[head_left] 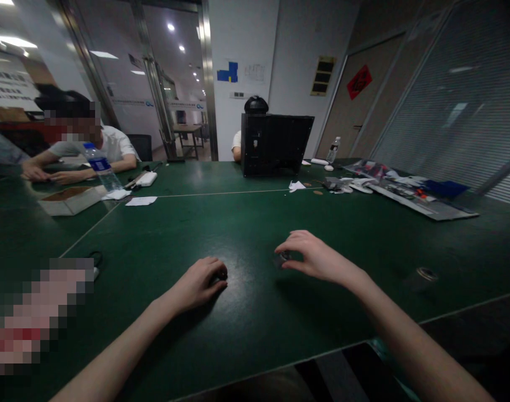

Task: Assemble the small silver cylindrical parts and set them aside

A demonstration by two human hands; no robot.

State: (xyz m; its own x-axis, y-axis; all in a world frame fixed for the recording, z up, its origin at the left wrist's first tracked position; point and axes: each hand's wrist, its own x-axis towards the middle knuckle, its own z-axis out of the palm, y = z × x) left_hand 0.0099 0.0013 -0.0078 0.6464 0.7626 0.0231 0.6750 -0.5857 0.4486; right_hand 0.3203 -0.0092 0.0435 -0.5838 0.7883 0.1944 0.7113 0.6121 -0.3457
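Note:
My right hand (pixel 305 254) is held just above the green table (pixel 246 218), with thumb and fingers closed around a small round container (pixel 284 257). The container looks like see-through plastic or glass with a dark, shiny end; most of it sits behind my fingers. Left of it, my left hand (pixel 204 282) rests on the tabletop, fingers curled in towards the thumb. What those fingers may hold is hidden in shadow. Beyond my right forearm stands a similar short cylinder (pixel 424 277) with a metallic rim, near the table's front edge.
Across the table stands a black box-like case (pixel 275 145). At left are a water bottle (pixel 103 170), an open cardboard box (pixel 72 200) and a seated person (pixel 108 145). Papers and a board with loose items (pixel 418 192) lie at right.

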